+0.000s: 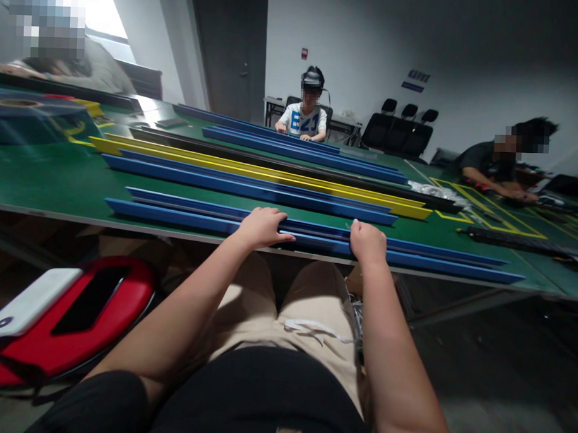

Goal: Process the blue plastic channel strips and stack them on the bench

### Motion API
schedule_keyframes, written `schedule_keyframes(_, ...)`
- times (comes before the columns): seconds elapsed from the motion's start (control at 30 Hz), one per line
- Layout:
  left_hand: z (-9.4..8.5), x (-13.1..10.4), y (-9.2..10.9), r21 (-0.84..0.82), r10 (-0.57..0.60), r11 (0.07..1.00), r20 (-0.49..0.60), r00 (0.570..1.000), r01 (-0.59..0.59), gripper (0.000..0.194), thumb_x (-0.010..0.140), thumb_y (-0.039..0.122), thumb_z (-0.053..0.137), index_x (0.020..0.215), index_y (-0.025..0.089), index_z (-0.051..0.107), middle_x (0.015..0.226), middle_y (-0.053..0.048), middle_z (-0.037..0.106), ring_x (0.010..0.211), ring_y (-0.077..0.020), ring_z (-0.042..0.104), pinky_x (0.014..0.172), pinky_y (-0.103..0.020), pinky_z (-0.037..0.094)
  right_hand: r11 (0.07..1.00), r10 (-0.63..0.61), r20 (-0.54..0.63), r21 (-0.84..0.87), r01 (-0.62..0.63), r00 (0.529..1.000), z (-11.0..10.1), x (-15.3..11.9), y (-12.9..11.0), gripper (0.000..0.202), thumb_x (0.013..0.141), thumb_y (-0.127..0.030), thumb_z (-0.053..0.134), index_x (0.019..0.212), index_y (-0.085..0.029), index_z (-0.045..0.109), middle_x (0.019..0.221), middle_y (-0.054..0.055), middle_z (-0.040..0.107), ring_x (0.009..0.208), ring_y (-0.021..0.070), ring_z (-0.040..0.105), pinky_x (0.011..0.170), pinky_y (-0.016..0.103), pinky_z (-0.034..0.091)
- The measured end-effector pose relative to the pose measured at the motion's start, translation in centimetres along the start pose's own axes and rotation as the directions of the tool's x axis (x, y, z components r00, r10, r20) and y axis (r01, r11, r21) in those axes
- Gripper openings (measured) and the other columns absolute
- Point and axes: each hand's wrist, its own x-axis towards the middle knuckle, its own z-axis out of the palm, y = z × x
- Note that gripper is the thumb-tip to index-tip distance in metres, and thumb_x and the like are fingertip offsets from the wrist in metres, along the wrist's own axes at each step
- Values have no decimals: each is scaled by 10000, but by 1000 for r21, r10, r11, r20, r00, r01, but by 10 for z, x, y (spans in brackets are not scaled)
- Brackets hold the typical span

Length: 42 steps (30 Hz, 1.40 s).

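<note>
A long blue channel strip (pixel 184 218) lies along the table's near edge, its two raised walls running left to right. My left hand (pixel 264 227) grips it near the middle, with the fingers over the strip and the thumb stretched along its near wall. To the right, my right hand (pixel 369 243) is closed in a fist over the same strip, thumb on top. A small thin tip shows beside its fingers, too small to name. Just beyond lies a second blue strip (pixel 252 189), and behind that a yellow strip (pixel 271 176).
Farther back on the green table (pixel 48 180) lie a black strip (pixel 234 154) and more blue strips (pixel 301 152). A tape roll (pixel 36 116) sits at left. A red stool (pixel 129 299) holds a white box (pixel 32 301) and a phone (pixel 91 299). Three other people sit around the table.
</note>
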Motion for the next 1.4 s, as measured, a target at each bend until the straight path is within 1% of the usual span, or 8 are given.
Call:
schedule_keyframes(0.17, 10, 19, 51, -36, 29, 999, -46, 998, -31, 695, 839, 784, 513, 1203, 210, 657, 1141, -134, 693, 1110, -324, 630, 946, -420, 426, 989, -136, -9, 49, 136, 991, 5, -14, -44, 586, 1054, -421, 242, 982, -190, 776, 1047, 126, 758, 983, 229, 667, 852, 297, 397)
schedule_keyframes(0.3, 10, 28, 69, -69, 84, 994, -29, 996, -86, 654, 851, 738, 547, 1235, 216, 635, 1181, -126, 693, 1122, -314, 631, 948, -409, 434, 995, -95, -76, 20, 97, 993, 10, -14, -31, 599, 1054, -415, 236, 939, -175, 773, 997, 137, 756, 957, 242, 665, 856, 322, 388)
schedule_keyframes(0.63, -5, 2, -15, -25, 19, 1000, 87, 996, -17, 824, 799, 822, 519, 1399, 258, 556, 1320, -100, 664, 1183, -299, 623, 969, -354, 433, 1000, 9, -63, 1, -9, 998, 12, 4, 59, 537, 1027, -405, 292, 1041, -204, 790, 1047, 129, 755, 958, 241, 662, 799, 304, 375)
schedule_keyframes(0.73, -5, -3, -23, -1, 10, 1000, 70, 998, -10, 801, 805, 813, 521, 1376, 254, 578, 1289, -101, 674, 1161, -300, 629, 956, -355, 437, 999, 34, -38, 5, -33, 999, 10, 9, 68, 518, 1018, -411, 315, 1029, -212, 794, 1052, 128, 756, 949, 240, 664, 792, 305, 376)
schedule_keyframes(0.87, -4, -1, -12, 31, -7, 999, 49, 999, 5, 793, 798, 829, 509, 1358, 273, 594, 1221, -102, 679, 1096, -303, 646, 928, -364, 437, 997, 73, 35, -6, -72, 997, 3, 9, 49, 544, 1018, -455, 317, 976, -199, 795, 1009, 145, 758, 947, 247, 669, 790, 310, 385)
schedule_keyframes(1.17, 3, 9, 25, 7, 14, 1000, 4, 1000, -14, 780, 805, 836, 493, 1314, 256, 612, 1154, -113, 675, 1087, -316, 641, 932, -389, 431, 987, -140, -32, 76, 142, 990, 10, -19, -76, 596, 1053, -462, 241, 978, -194, 768, 1038, 138, 752, 1003, 255, 647, 943, 371, 364)
schedule_keyframes(1.27, 1, 12, 29, -46, 49, 998, 27, 998, -47, 737, 821, 781, 543, 1348, 267, 587, 1219, -106, 674, 1128, -308, 635, 953, -379, 433, 991, -117, -56, 56, 120, 992, 12, -18, -66, 598, 1047, -450, 249, 932, -186, 773, 1000, 136, 758, 986, 258, 652, 902, 357, 377)
schedule_keyframes(1.4, -1, 13, 15, -87, 126, 989, 36, 991, -122, 694, 848, 710, 576, 1401, 293, 545, 1330, -71, 651, 1188, -285, 619, 968, -352, 439, 996, -85, -55, 6, 85, 995, 11, -8, -16, 586, 1037, -435, 262, 930, -182, 779, 984, 137, 760, 963, 245, 655, 860, 331, 379)
